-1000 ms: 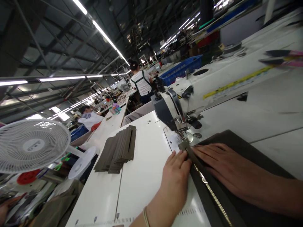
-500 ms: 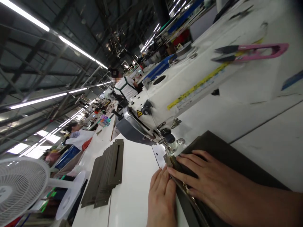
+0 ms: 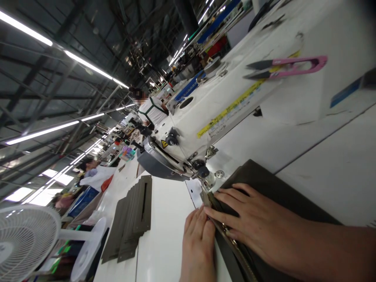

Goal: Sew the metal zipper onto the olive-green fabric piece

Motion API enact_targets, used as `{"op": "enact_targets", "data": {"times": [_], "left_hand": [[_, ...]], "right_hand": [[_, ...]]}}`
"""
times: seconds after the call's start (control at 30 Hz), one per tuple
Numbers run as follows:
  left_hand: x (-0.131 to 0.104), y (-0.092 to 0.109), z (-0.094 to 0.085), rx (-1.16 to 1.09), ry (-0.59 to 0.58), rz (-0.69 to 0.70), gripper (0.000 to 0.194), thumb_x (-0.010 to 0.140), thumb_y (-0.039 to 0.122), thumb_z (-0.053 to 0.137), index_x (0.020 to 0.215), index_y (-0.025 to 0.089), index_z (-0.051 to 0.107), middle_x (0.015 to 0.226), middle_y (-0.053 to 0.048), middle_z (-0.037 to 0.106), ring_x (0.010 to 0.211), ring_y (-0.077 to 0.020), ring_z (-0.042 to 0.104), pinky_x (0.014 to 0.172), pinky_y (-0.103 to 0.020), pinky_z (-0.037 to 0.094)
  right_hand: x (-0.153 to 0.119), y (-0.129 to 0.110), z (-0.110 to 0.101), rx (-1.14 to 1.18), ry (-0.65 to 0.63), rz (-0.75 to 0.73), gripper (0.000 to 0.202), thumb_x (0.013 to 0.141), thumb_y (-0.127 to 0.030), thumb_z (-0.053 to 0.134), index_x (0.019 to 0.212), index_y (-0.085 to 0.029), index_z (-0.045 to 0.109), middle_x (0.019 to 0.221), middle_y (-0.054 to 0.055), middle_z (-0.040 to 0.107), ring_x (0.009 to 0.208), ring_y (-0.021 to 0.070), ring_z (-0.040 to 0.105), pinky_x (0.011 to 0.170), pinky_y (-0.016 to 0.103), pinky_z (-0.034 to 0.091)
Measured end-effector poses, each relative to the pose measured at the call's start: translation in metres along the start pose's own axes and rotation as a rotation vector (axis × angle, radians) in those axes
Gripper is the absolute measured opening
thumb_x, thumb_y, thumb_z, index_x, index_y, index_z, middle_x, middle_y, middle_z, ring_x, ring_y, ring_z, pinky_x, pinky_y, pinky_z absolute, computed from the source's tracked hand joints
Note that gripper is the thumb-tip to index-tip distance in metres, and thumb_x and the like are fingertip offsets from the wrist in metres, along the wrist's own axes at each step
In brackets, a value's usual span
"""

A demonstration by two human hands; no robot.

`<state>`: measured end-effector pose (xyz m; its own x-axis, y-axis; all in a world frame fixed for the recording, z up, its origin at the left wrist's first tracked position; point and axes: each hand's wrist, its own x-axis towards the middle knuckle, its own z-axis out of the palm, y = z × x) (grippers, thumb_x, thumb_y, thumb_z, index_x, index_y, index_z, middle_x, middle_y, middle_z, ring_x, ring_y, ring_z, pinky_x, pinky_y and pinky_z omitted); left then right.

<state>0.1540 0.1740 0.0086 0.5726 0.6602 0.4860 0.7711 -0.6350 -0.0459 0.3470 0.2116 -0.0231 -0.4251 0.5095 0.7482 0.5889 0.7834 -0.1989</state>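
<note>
Dark olive fabric [image 3: 264, 192] lies under the needle area of a white sewing machine [image 3: 182, 137]. A zipper with shiny gold teeth [image 3: 235, 244] runs along it toward the presser foot [image 3: 208, 184]. My right hand [image 3: 252, 219] rests flat on the fabric beside the zipper, fingers spread. My left hand [image 3: 198, 239] is at the fabric's left edge just below the foot, fingers pressed together; its fingertips meet the edge of the strip, and what they hold, if anything, is hidden.
Stacked olive pieces with slots [image 3: 132, 219] lie on the white table [image 3: 164, 235] at left. Pink-handled thread snips [image 3: 305, 66] rest on the machine. A white fan [image 3: 26, 235] stands at lower left. Two people [image 3: 152, 109] sit farther back.
The camera view has shifted slightly, so the machine and snips appear farther left. Both hands keep nearly the same place on the fabric by the foot.
</note>
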Motion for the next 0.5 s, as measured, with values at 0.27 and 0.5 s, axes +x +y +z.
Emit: {"op": "enact_targets", "data": {"times": [0.27,0.5], "left_hand": [[0.0,0.001,-0.002,0.025,-0.046,-0.021,0.03,0.1,0.011,0.035,0.12,0.012,0.057,0.111,-0.015,0.07,0.105,-0.0255,0.067,0.087,-0.045,0.059],[0.006,0.007,-0.009,0.004,-0.119,-0.043,0.025,0.094,0.003,0.042,0.111,0.012,0.058,0.119,-0.017,0.069,0.111,-0.0248,0.066,0.094,-0.045,0.057]], "right_hand": [[0.0,-0.001,0.001,0.066,-0.103,0.02,0.041,0.093,-0.036,0.056,0.133,-0.029,0.055,0.116,0.006,0.066,0.108,0.0258,0.058,0.095,0.05,0.039],[0.001,0.012,0.0,0.163,-0.102,-0.081,0.031,0.091,-0.012,0.045,0.113,-0.012,0.067,0.116,0.011,0.07,0.108,0.0213,0.064,0.096,0.04,0.05]]}}
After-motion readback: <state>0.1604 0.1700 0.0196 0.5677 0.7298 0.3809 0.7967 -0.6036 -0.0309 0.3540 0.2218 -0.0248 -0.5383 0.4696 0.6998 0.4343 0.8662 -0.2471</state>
